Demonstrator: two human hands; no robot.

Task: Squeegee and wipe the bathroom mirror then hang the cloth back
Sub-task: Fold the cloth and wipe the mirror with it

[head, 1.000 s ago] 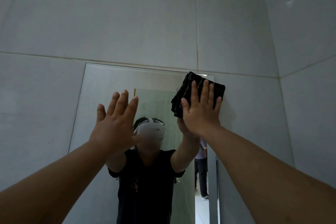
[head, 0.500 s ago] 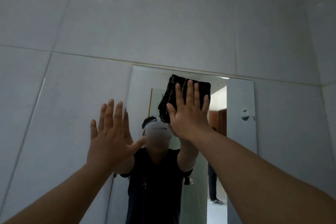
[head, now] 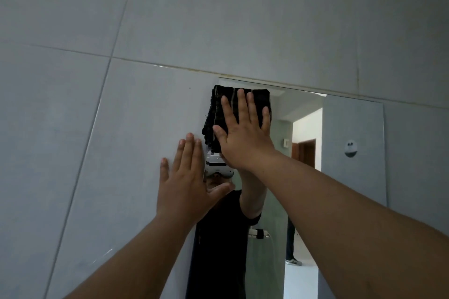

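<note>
A frameless mirror (head: pixel 352 177) hangs on the grey tiled wall. A folded dark cloth (head: pixel 218 109) lies flat against the glass at the mirror's top left corner. My right hand (head: pixel 243 133) presses the cloth to the glass with its palm, fingers spread and pointing up. My left hand (head: pixel 189 184) rests flat with fingers together on the wall tile just left of the mirror's edge, below the cloth. It holds nothing. No squeegee is in view.
Large grey wall tiles (head: pixel 121 128) surround the mirror. The glass reflects a person in a black shirt wearing a white headset, an open doorway, another person's legs, and a small round hook (head: pixel 350 148) on the wall.
My right hand has slid the cloth leftwards along the top of the mirror, from the right corner to the left corner. My left hand has shifted off the glass onto the tile.
</note>
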